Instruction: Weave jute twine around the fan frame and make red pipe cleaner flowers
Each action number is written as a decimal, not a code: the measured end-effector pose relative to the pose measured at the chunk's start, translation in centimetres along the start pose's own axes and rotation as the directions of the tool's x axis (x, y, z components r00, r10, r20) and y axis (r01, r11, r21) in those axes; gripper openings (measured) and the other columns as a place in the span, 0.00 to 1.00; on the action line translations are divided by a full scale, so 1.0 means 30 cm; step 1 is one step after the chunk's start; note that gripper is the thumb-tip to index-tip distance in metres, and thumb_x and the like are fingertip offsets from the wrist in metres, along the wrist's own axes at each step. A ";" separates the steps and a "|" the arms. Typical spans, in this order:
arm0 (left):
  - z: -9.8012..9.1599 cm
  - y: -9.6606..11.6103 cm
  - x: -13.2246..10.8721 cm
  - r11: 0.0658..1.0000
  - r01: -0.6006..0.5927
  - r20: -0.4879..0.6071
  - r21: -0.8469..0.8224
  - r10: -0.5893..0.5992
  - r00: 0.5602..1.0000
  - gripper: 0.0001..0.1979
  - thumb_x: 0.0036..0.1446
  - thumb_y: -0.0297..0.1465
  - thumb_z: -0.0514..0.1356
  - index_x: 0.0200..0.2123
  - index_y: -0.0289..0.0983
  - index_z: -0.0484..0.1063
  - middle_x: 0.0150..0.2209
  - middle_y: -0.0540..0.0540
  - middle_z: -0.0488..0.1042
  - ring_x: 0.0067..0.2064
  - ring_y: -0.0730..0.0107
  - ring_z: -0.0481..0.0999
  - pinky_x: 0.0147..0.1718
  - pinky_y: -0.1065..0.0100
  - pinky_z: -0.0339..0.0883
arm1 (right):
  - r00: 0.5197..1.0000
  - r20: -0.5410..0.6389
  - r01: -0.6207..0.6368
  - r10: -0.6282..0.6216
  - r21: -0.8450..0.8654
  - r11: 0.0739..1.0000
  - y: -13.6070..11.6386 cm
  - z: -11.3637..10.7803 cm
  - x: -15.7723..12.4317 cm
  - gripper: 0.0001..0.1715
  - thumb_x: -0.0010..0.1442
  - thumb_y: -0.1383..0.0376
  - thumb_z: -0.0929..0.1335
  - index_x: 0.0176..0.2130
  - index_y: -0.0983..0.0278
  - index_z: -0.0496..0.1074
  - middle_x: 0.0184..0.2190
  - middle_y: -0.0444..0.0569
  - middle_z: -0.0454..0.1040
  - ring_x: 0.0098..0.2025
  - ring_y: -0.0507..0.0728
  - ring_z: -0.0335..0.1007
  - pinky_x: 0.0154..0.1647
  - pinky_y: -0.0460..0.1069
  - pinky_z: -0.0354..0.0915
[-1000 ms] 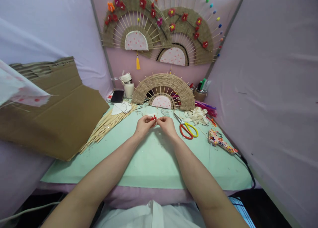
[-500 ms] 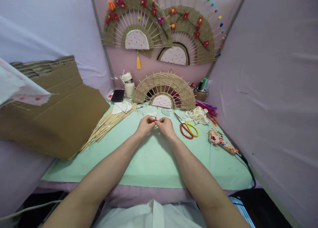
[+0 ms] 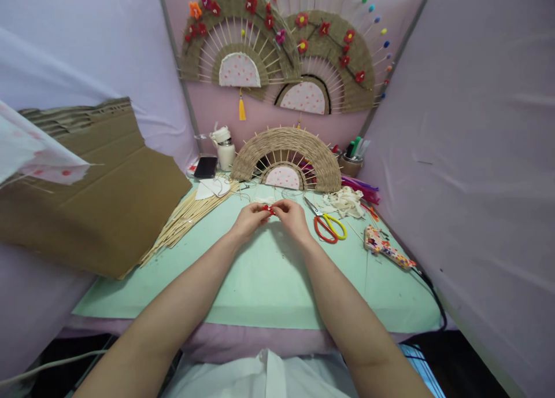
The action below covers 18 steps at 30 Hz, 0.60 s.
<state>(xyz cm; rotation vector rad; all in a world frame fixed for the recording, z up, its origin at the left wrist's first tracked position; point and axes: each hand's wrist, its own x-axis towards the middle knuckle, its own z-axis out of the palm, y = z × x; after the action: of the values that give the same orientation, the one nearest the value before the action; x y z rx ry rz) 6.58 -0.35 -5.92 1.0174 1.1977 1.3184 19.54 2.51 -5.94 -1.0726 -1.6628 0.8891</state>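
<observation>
Both hands meet above the middle of the green tabletop, around a small red flower (image 3: 269,210) that looks bent from pipe cleaner, with a pale spot at its centre. My left hand (image 3: 251,218) pinches its left side between thumb and fingers. On the other side, the fingertips of my right hand (image 3: 289,214) are closed on its right edge. Fingers cover part of the flower. Scissors (image 3: 327,224) with one red and one yellow handle lie right of my right hand. Behind the hands stands a twine-wrapped half-round fan (image 3: 286,140).
Thin bamboo sticks (image 3: 186,218) and a big cardboard sheet (image 3: 99,195) occupy the left. To the right are cream fabric scraps (image 3: 344,201), purple pipe cleaners (image 3: 362,190) and a patterned glue gun (image 3: 388,247) with its cord. A bottle (image 3: 224,152) and phone (image 3: 205,167) stand at the back left.
The red flower has turned, and more of its petals now show. My left hand has shifted slightly left, and my right fingers have shifted their pinch on its edge.
</observation>
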 end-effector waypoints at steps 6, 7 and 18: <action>0.010 -0.020 0.009 0.977 -0.103 -0.082 0.189 0.120 0.989 0.08 0.38 0.30 0.63 0.25 0.34 0.70 0.19 0.53 0.68 0.23 0.76 0.65 0.25 0.72 0.57 | 1.000 -0.014 -0.008 0.008 -0.059 0.998 0.005 0.001 -0.003 0.08 0.48 0.66 0.64 0.26 0.64 0.73 0.24 0.45 0.74 0.27 0.52 0.67 0.31 0.46 0.61; 0.010 -0.023 0.010 0.967 -0.128 -0.088 0.219 0.151 0.985 0.07 0.38 0.30 0.62 0.24 0.34 0.70 0.19 0.53 0.69 0.23 0.75 0.66 0.26 0.71 0.58 | 1.000 -0.015 -0.011 0.010 -0.066 0.998 0.005 0.001 -0.003 0.08 0.48 0.66 0.64 0.26 0.64 0.72 0.23 0.44 0.73 0.27 0.52 0.66 0.31 0.46 0.61; 0.001 -0.028 0.015 0.912 -0.197 -0.064 0.359 0.235 0.970 0.05 0.41 0.29 0.59 0.25 0.34 0.73 0.23 0.50 0.73 0.26 0.73 0.70 0.28 0.71 0.60 | 1.000 -0.011 -0.008 0.007 -0.100 0.995 -0.015 -0.014 -0.006 0.07 0.50 0.64 0.64 0.27 0.64 0.71 0.25 0.45 0.74 0.28 0.52 0.67 0.32 0.46 0.61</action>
<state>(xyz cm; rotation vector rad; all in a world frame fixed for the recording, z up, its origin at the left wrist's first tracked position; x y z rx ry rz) 6.68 0.07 -6.78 1.3834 1.4702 1.3713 19.85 2.24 -5.47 -1.1497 -1.7111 0.8106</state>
